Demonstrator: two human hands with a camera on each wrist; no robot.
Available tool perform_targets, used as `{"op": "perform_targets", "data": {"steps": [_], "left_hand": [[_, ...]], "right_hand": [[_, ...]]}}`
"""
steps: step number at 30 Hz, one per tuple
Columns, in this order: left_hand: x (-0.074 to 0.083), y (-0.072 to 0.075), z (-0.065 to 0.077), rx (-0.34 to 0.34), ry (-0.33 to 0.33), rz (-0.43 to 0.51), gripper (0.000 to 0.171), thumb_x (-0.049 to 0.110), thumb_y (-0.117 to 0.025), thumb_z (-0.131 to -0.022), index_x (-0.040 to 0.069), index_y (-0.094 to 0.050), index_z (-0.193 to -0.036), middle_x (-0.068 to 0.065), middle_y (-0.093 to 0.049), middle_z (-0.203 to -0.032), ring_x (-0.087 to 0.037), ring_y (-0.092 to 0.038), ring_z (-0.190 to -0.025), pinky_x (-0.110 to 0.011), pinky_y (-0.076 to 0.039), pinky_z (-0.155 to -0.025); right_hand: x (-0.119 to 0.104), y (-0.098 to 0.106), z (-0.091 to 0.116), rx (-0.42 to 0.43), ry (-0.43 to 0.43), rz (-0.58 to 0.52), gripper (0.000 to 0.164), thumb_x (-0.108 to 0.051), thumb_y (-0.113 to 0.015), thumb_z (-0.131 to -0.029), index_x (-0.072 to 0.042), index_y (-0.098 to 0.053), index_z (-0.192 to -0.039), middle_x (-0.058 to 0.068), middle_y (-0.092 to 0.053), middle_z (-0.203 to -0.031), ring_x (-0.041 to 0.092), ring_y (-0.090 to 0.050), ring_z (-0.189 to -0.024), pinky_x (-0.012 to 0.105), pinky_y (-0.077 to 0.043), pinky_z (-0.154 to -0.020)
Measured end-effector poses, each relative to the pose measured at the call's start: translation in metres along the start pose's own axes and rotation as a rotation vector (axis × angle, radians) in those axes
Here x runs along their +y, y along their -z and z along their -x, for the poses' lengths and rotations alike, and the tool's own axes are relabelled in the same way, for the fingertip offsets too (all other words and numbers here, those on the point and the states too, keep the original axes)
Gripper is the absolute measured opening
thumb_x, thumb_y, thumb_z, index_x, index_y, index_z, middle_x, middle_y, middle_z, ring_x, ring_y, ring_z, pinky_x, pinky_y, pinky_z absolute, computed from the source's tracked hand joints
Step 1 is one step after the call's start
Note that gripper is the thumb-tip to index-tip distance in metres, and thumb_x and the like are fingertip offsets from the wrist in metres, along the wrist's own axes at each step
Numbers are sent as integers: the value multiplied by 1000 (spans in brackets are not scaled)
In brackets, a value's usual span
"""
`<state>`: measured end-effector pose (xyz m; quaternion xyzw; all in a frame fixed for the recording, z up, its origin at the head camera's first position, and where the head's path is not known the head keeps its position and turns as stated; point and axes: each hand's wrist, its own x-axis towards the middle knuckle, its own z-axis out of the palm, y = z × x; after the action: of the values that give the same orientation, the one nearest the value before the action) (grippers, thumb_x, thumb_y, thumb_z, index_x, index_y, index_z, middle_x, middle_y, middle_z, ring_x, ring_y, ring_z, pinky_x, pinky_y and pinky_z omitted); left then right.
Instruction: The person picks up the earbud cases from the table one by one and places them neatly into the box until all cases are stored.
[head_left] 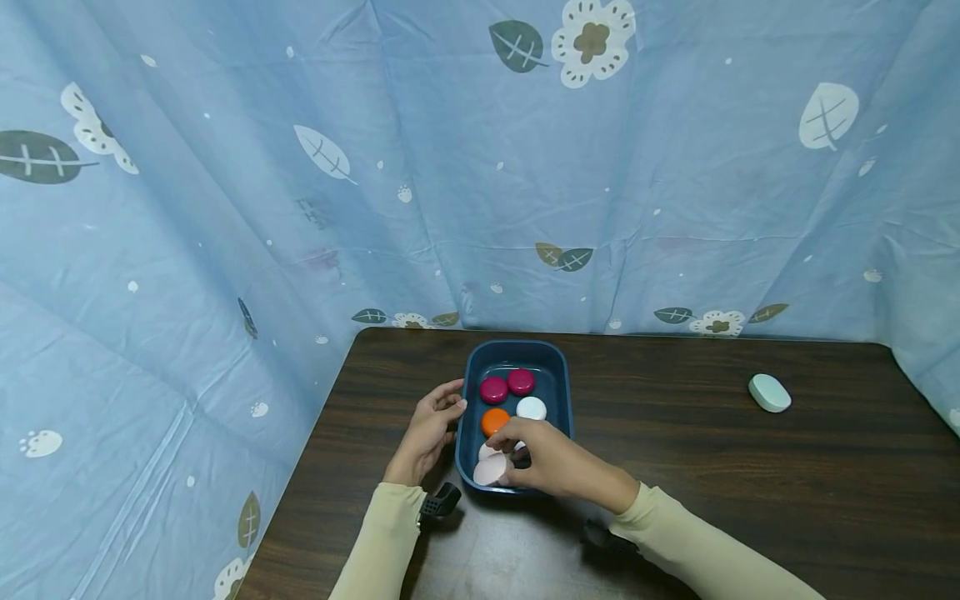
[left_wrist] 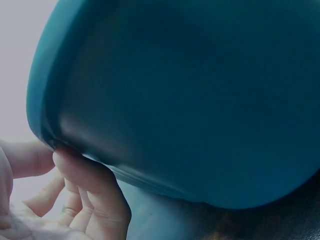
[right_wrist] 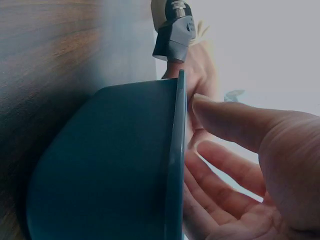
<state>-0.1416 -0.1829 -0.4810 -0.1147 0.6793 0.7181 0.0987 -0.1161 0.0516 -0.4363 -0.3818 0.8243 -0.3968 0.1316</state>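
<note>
A dark blue tray [head_left: 555, 417] with rounded corners holds several smooth round discs. My left hand [head_left: 427, 437] is at its left side, thumb and fingers on the rim [left_wrist: 37, 115]. Over the near end of the tray, my right hand [head_left: 551, 458] pinches a tilted pale pink disc [head_left: 490, 470] between thumb and fingers. Another pale pink disc [head_left: 487, 451] lies just behind it, partly covered. Farther in are an orange disc [head_left: 494, 421], a white disc [head_left: 531, 407] and two magenta discs [head_left: 493, 390]. The right fingers hide part of another white disc.
The tray stands on a dark wooden table [head_left: 675, 417], near its left back part. A pale mint rounded piece [head_left: 769, 392] lies far to the right. A blue patterned curtain [head_left: 465, 167] hangs along the back and left edges.
</note>
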Motion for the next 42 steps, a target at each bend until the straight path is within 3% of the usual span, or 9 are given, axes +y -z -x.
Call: {"op": "perform_targets", "data": {"steps": [6, 12, 19, 23, 29, 38, 42], "left_hand": [[-1, 1, -1, -4, 0, 6, 41, 8, -57, -109, 6, -55, -150, -10, -54, -115, -25, -55, -95, -31, -51, -72], [-1, 0, -3, 7, 11, 12, 41, 10, -58, -108, 8, -56, -150, -10, -55, -115, -24, -56, -96, -31, -52, -73], [0, 0, -3, 7, 16, 5, 41, 10, -58, -109, 9, -56, -149, -12, -55, -117, -25, -56, -97, -31, -51, -73], [0, 0, -3, 6, 15, 4, 41, 9, -58, -109, 9, -57, -149, -12, -55, -118, -24, -56, -96, -31, -51, -73], [1, 0, 0, 2, 13, -2, 42, 11, -58, -109, 8, -55, -150, -12, -55, -119, -25, -56, -97, -31, -51, -75], [2, 0, 0, 8, 24, -5, 41, 10, -57, -109, 9, -56, -150, -12, -55, -119, -24, -56, -96, -31, -52, -74], [2, -1, 0, 7, 24, -5, 41, 10, -57, -109, 9, -56, -150, -11, -55, -118, -24, -56, -97, -31, -52, -74]], "right_hand": [[1, 3, 4, -14, -9, 1, 36, -8, -84, -90, -3, -72, -124, 7, -74, -118, 19, -69, -103, 37, -59, -94], [8, 20, 19, 56, -17, -16, 34, -5, -81, -92, 0, -71, -124, 13, -72, -120, 27, -70, -105, 41, -61, -91], [26, 47, 49, 220, -42, 14, 35, -2, -81, -91, -1, -71, -124, 15, -70, -119, 33, -71, -104, 44, -60, -91], [41, 63, 70, 344, -72, 80, 34, 0, -82, -90, -4, -72, -122, 11, -72, -117, 31, -72, -103, 42, -61, -88], [67, 85, 102, 485, -145, 182, 37, 2, -82, -89, -3, -72, -124, 13, -71, -119, 35, -73, -101, 48, -60, -86], [109, 105, 145, 635, -252, 293, 41, 3, -83, -87, 1, -70, -126, 20, -71, -117, 34, -68, -98, 20, -54, -78], [123, 113, 159, 679, -299, 299, 42, 5, -81, -88, 4, -68, -128, 24, -69, -116, 7, -64, -93, 9, -48, -75]]}}
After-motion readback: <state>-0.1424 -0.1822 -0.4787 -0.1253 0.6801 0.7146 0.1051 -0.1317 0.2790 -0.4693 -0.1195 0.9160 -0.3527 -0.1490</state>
